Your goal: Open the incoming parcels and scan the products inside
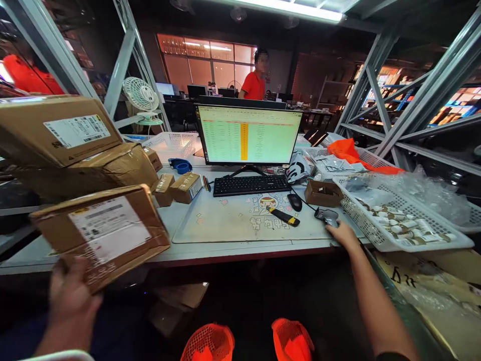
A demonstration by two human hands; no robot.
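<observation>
A white fan (pixel 141 94) stands at the upper left of the frame, a person (pixel 254 86) in orange at the top centre. A cutter (pixel 282 216) lies below right of centre; a white basket (pixel 358 220) holds small bottles (pixel 398 228) at the right.

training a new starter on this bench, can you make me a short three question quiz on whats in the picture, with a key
1. Multiple choice: what does the right hand hold?
a) the mouse
b) the handheld scanner
c) the keyboard

2. True or false: the yellow-and-black cutter lies on the desk mat.

3. Fill in the missing word: the left hand holds a cardboard box with a white ____ on the side facing the camera.

Key: 1. b; 2. true; 3. label.
</observation>
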